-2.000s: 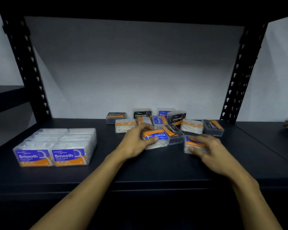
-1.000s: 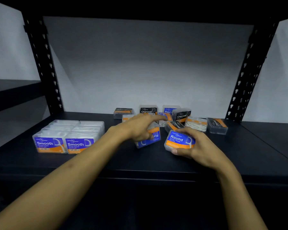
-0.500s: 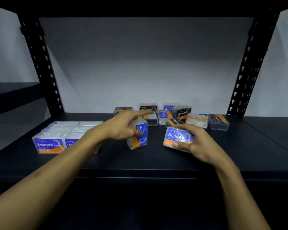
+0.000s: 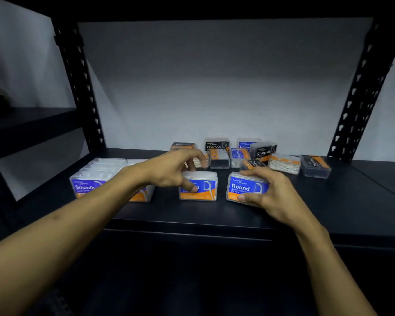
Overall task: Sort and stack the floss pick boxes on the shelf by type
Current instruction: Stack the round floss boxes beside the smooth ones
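Head view. A black metal shelf [image 4: 214, 215] with perforated uprights [image 4: 82, 87] stands against a pale back wall [image 4: 214, 76].

Left hand [image 4: 169, 169]: reaches over a blue-and-orange floss pick box [image 4: 203, 188] that stands upright on the shelf near its front edge. The thumb presses the box's printed front face; the fingers curl over its top toward the back, so the hand grasps this box. The label is partly covered by the thumb.

Right hand [image 4: 274, 192]: grips a "Round" box [image 4: 244, 190], thumb on the lower front edge and fingers curled over the top. This box is tilted, just to the right of the left hand's box and apart from it; whether its base touches the shelf cannot be told.

Left part of the shelf: a sorted block of "Smooth" boxes [image 4: 87, 185] in rows, front labels facing the camera, partly hidden by the left forearm.

Rear centre: an unsorted cluster of boxes. Two "Charcoal" boxes [image 4: 216, 145] stand upright with another "Round" box [image 4: 245, 144] between them; a clear box of white picks [image 4: 284, 164] lies flat, and a dark box [image 4: 315, 166] lies at the cluster's right end.
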